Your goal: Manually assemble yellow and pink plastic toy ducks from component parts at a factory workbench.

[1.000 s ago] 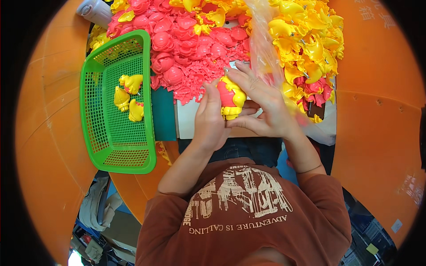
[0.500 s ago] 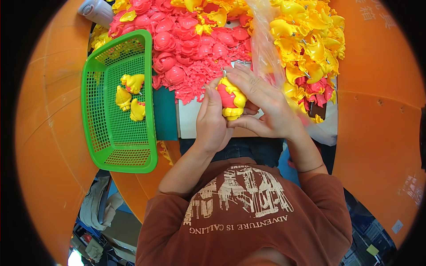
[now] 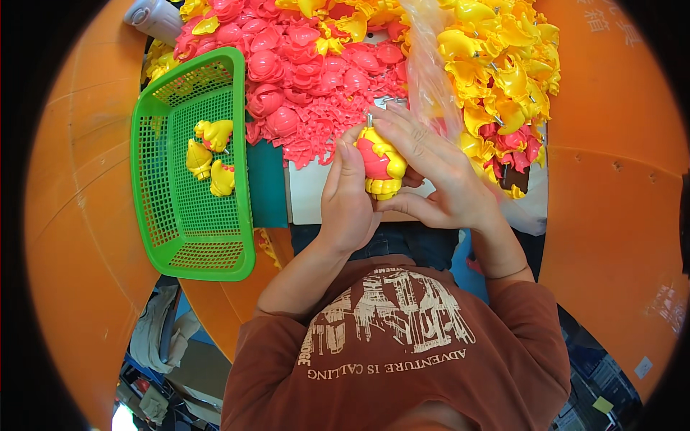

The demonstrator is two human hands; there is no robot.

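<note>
Yellow-and-pink toy figure (image 3: 383,161): center of frame, upright, gripped between two bare hands. Rest by size, biggest first.

Orange panels (image 3: 611,179) fill both side edges of the frame. Brown T-shirt (image 3: 402,337), pale print on the chest, takes the lower middle. Pink parts heap (image 3: 302,79), shell-like pieces piled loose, upper middle, with some yellow bits mixed in at its top. Yellow parts heap (image 3: 503,65), upper right, a few pink pieces at its lower end. Green basket (image 3: 201,270), plastic mesh, left of center, near rim toward the bottom. White board (image 3: 305,194) lies under the hands; teal strip (image 3: 268,183) shows between it and the basket. Clear plastic bag (image 3: 428,65) runs down between the heaps.

Right hand (image 3: 438,172): clamped on the figure, fingers over its upper right, thumb at its lower end. Left hand (image 3: 346,197): clamped on the figure's left side, thumb pointing up; its other fingers mostly hidden. Pale bottle (image 3: 154,20) tilted, upper left. Three yellow pieces (image 3: 199,159) sit in the basket, grouped close. Smallest: metal pin (image 3: 370,120), sticking up from the figure's top, near the right fingertips.
</note>
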